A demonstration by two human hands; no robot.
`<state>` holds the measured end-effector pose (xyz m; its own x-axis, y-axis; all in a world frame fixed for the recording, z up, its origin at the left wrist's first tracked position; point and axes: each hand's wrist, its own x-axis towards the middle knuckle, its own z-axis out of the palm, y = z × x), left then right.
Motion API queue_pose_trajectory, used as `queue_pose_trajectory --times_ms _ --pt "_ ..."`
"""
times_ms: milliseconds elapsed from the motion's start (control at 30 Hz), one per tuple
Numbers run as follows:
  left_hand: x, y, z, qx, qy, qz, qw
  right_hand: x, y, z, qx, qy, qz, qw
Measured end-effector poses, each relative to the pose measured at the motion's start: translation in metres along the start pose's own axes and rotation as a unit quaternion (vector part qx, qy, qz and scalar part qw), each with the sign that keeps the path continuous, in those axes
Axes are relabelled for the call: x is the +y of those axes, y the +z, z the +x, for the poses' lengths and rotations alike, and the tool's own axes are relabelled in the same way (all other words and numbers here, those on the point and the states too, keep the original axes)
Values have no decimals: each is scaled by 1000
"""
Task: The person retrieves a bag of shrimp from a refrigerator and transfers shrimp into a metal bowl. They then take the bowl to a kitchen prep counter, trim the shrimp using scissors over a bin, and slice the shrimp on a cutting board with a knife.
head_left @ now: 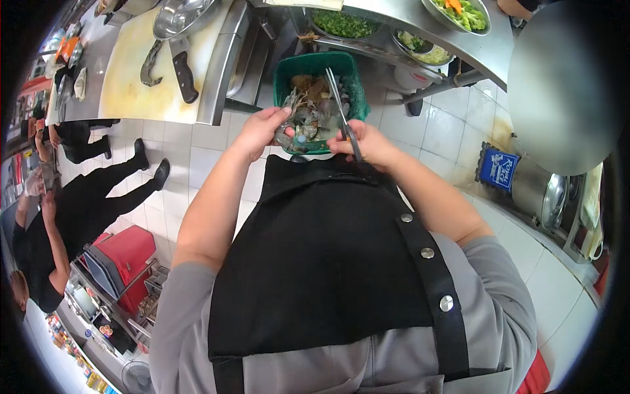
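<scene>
My left hand (261,132) pinches a greyish prawn (286,138) above the near left rim of a green bin (281,69). Prawn scraps and pale shells (318,105) lie in the bin. In my right hand (369,143) is a pair of scissors (337,95) with dark handles, its metal blades pointing away over the bin, slightly apart. The blades do not touch the prawn. On the yellowed cutting board (128,85) at the left lie another dark prawn (151,65) and a black-handled knife (184,75), beside a metal bowl (184,20).
A steel table (407,26) at the back right carries a bowl of vegetables (459,14); bowls of chopped greens (344,23) sit on its lower shelf. Another person (85,190) stands at the left. A metal pot (538,197) is at the right.
</scene>
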<state>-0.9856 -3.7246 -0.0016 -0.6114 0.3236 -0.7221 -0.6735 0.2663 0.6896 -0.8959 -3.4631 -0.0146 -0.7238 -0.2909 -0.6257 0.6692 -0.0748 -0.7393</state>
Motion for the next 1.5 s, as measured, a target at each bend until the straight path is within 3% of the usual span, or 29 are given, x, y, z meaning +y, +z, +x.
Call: queue_pose_trajectory --times_ms 233,333,633,700,733,767,833,867,933,967,1033,1100,1133,1167,1267,1367,1467,1500 --pt "13 10 -8 -15 37 7 999 -21 23 4 -47 -60 69 995" --pt "19 16 -16 -45 49 -49 997 -18 23 12 -59 -76 79 992" --pt "14 13 -21 -97 62 -121 986 -29 25 18 -59 -70 61 994" --pt "11 16 -16 -57 66 -15 996 -21 31 26 -30 -107 20 994" --pt "7 21 -14 -77 91 -47 992 -21 36 28 -5 -129 -20 991" --pt "31 35 -36 -29 68 -13 997 -24 40 30 17 -104 -1 994" --pt "12 43 -18 66 100 -117 986 -34 48 25 45 -91 39 994" --pt "4 36 -7 49 113 -183 975 -40 49 20 55 -104 63 991" --pt "34 26 -35 121 104 -206 965 -33 32 20 53 -86 53 993" --pt "43 13 -42 162 159 -204 952 -30 24 18 56 -86 52 993" --pt "62 -39 -52 256 258 -99 926 -22 6 13 58 -77 46 994" --pt "95 -93 -71 362 278 -34 889 -15 -11 6 56 -63 36 996" --pt "96 -134 -54 454 306 48 835 -14 -15 2 59 -58 37 996" --pt "108 -158 -55 519 266 134 801 -13 -18 -2 62 -51 39 996" --pt "128 -214 -40 522 199 241 794 -7 -21 -10 66 -37 47 996" --pt "141 -234 -24 526 171 365 749 3 -28 -15 66 -33 48 996" --pt "181 -216 -19 612 306 459 567 2 -29 -26 93 -15 61 994" --pt "202 -206 -20 531 293 444 659 2 -29 -29 102 -13 61 993"
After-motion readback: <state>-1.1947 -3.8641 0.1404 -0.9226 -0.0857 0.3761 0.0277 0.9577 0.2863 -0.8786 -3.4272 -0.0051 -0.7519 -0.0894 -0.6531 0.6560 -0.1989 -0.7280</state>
